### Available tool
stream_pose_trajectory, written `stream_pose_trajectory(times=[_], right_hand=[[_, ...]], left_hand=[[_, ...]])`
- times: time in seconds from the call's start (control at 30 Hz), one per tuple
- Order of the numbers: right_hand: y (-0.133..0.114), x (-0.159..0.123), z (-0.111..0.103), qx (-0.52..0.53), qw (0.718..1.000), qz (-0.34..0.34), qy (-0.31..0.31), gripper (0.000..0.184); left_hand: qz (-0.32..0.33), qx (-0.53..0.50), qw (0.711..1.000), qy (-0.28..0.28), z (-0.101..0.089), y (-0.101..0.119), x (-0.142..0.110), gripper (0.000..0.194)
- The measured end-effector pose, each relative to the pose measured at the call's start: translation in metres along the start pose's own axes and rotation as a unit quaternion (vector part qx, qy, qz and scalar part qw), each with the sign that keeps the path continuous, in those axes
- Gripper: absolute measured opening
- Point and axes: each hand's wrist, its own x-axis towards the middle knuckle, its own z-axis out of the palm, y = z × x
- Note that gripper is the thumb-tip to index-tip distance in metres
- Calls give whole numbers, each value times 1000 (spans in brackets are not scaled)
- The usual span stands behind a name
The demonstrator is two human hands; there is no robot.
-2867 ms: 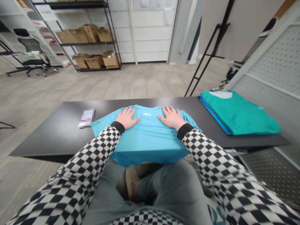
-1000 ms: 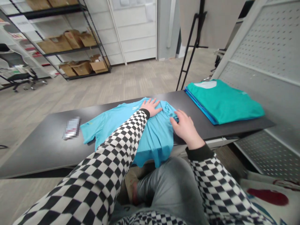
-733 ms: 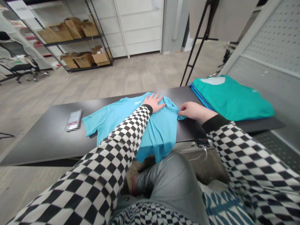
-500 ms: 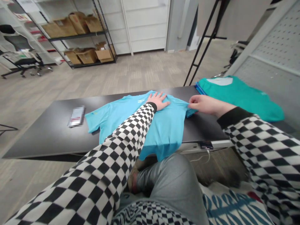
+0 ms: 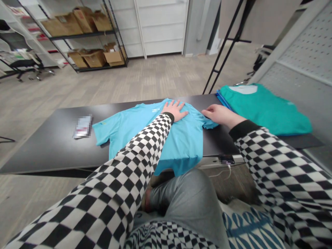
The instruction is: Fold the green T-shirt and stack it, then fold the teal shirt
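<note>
A light blue T-shirt (image 5: 181, 138) lies spread over the dark table (image 5: 52, 138), its lower hem hanging past the near edge. My left hand (image 5: 175, 110) rests flat on the upper part of the shirt, fingers spread. At the shirt's right sleeve (image 5: 209, 123), my right hand (image 5: 219, 114) has its fingers pinched together on the upper edge of the fabric. That sleeve is bunched and partly under the hand. The other sleeve (image 5: 103, 131) is laid out flat to the left.
Left of the shirt is a small packet with a blurred face (image 5: 83, 127). A green folded shirt (image 5: 269, 107) tops a stack at the table's right end, beside a perforated panel (image 5: 308, 45). A phone-like device (image 5: 227, 159) with a white cable sits below the near edge.
My right hand has moved slightly left, and the sleeve by it is slacker and more bunched. The left hand keeps its place on the shirt. The view has shifted a little.
</note>
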Motion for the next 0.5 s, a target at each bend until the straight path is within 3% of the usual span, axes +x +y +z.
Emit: stream_pose_trajectory(times=[0.17,0.3,0.43,0.5], right_hand=[[-22,4,5,6,996,19,-84,15],[-23,2,-8,145,984,46,-93,16],[-19,-3,-15,355,928,59,-97,25],[-17,-4,-13,400,907,61,-121,29]], left_hand=[[1,1,1000,1,-1,1,-1,97],[-2,-1,1000,-4,-4,4,-4,97],[-5,-1,1000,-6,-7,6,-7,96],[-6,0,1000,-5,-8,7,-7,95]])
